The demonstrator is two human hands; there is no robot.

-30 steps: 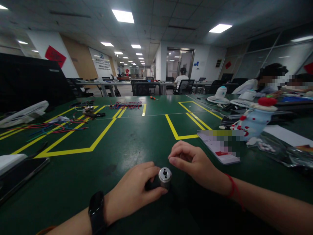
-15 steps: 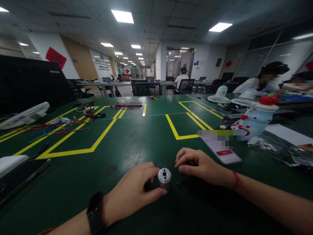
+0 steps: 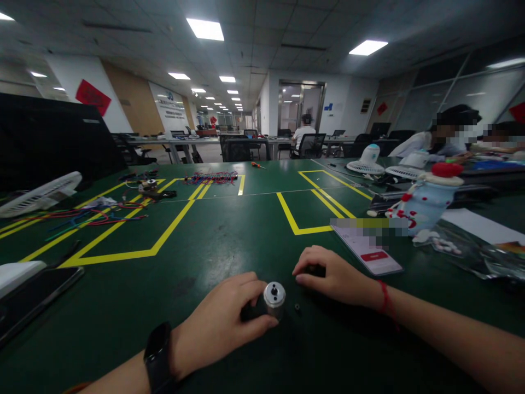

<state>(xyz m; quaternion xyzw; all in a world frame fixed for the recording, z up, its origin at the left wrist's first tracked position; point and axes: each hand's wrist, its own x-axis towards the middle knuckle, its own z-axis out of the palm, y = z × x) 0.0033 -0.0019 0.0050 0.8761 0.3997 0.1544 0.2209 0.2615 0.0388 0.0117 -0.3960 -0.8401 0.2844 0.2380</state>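
Note:
My left hand (image 3: 227,312) has thumb and fingers closed around a small silver motor (image 3: 274,295) that stands upright on the green table. The motor's round top face shows a dark centre and small dark holes. Just right of the motor, a tiny dark ring-shaped part (image 3: 297,307) lies on the table. My right hand (image 3: 332,275) rests beyond that part, loosely curled, its thumb and index fingertips close together. I see nothing held in it, though its inner fingers are in shadow.
A phone (image 3: 371,251) lies beyond my right hand, near a light-blue bottle (image 3: 430,200). At left are loose wires (image 3: 102,216), a dark phone (image 3: 41,301) and a white fan (image 3: 41,194). An orange screwdriver (image 3: 256,164) lies at the far edge. People sit farther back.
My right thumb has drawn nearer the index finger, and the red string on that wrist has shifted. My left hand keeps its grip on the motor. The view has shifted slightly.

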